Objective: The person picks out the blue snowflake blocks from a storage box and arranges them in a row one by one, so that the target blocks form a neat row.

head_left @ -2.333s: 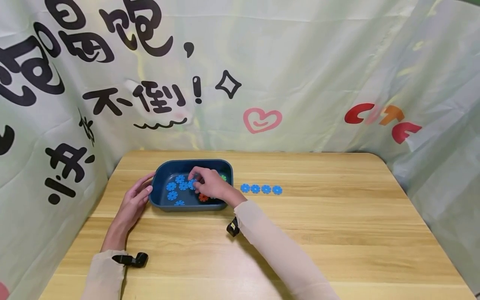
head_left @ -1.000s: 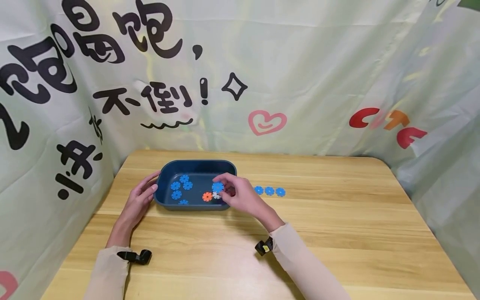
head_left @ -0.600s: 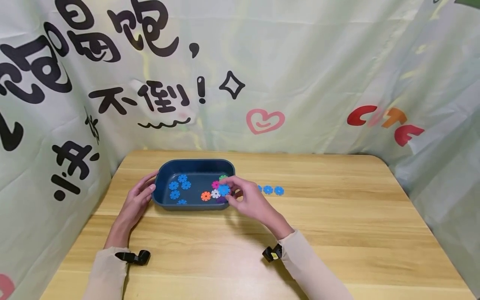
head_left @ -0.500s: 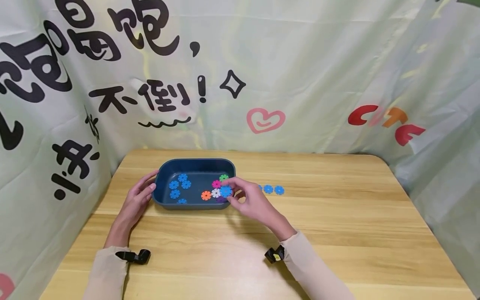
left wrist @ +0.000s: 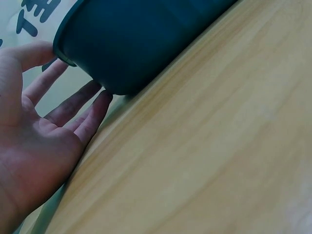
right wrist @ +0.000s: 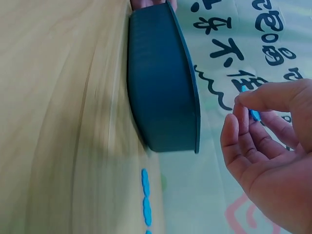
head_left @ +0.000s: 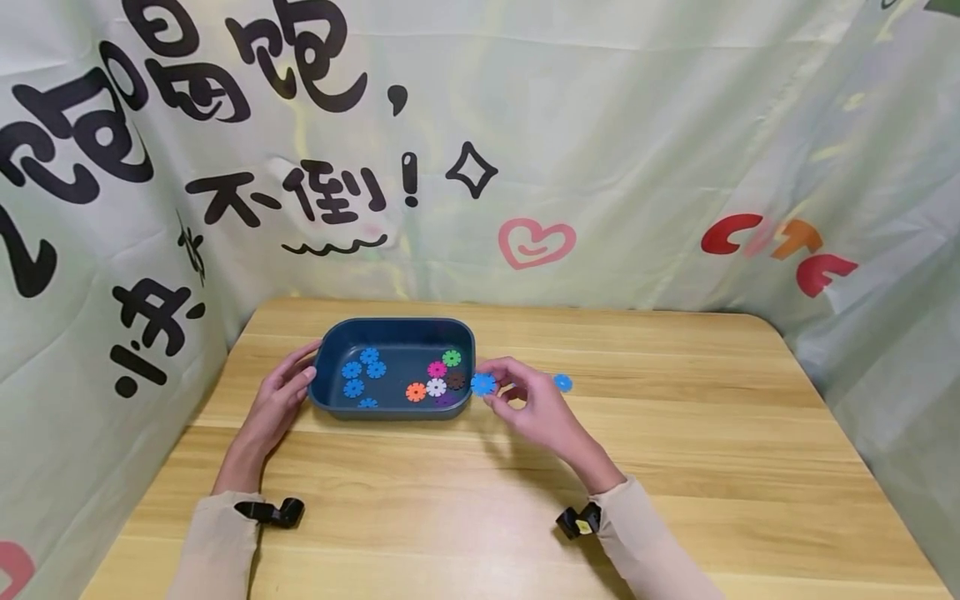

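From where I sit, starting on the left, the person's left hand (head_left: pixel 273 400) rests its fingertips against the left end of a dark blue rectangular tub (head_left: pixel 393 414), fingers spread apart. The tub stands on the wooden table (head_left: pixel 450 500), towards the far left corner. In its left half I count five blue snowflake discs (head_left: pixel 352 369), the nearest partly hidden by the front wall. Towards the right end lie an orange disc (head_left: pixel 416 392), a pink disc (head_left: pixel 437 368), a white disc (head_left: pixel 436 387), a purple disc (head_left: pixel 444 400) by the front wall, a green disc (head_left: pixel 451 357) nearer the back right corner and a brown disc (head_left: pixel 455 381).

Just off the tub's right edge, my view has the held blue disc (head_left: pixel 482 384) in the air, pinched between thumb and forefinger of the right hand (head_left: pixel 543 417); its other fingers curve loosely. The right wrist view shows a row of blue discs (right wrist: pixel 146 211) flat on the table, leading away from the tub's right end; overhead, the hand hides most of it.
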